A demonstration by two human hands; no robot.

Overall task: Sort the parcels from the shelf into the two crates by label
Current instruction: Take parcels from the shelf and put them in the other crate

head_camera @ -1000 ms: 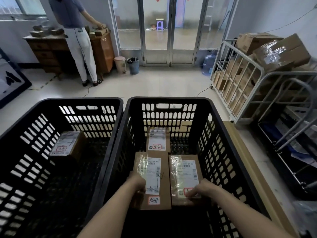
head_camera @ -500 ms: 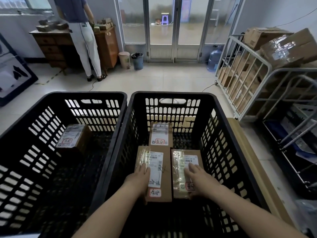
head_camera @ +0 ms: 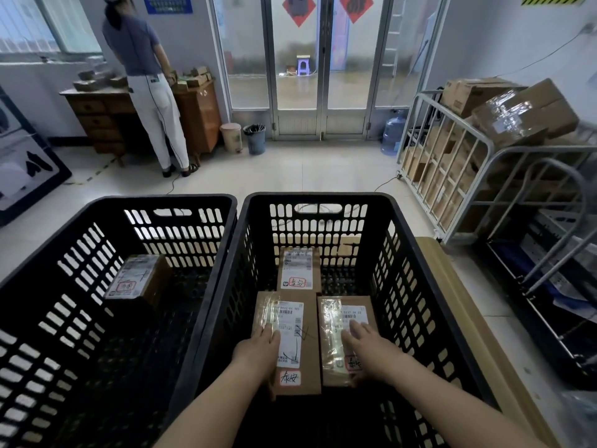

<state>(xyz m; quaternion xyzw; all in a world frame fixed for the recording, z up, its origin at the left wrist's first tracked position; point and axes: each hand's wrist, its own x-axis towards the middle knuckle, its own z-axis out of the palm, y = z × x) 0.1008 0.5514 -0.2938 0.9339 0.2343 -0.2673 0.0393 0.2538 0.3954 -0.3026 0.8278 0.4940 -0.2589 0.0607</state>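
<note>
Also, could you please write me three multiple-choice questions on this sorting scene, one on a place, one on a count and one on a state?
1. Where do the near-left parcel, under the left hand, and the near-right parcel, under the right hand, lie?
A. left crate
B. right crate
C. metal cart
2. How many parcels does the right crate hold?
A. one
B. two
C. three
3. How do the hands lie?
A. hanging idle
B. fingers flat on parcels
C. lifting one parcel
Key: 1 B, both arms reach inside it; 2 C, a far parcel lies behind the near two; 3 B, straight fingers rest on the tops.
</note>
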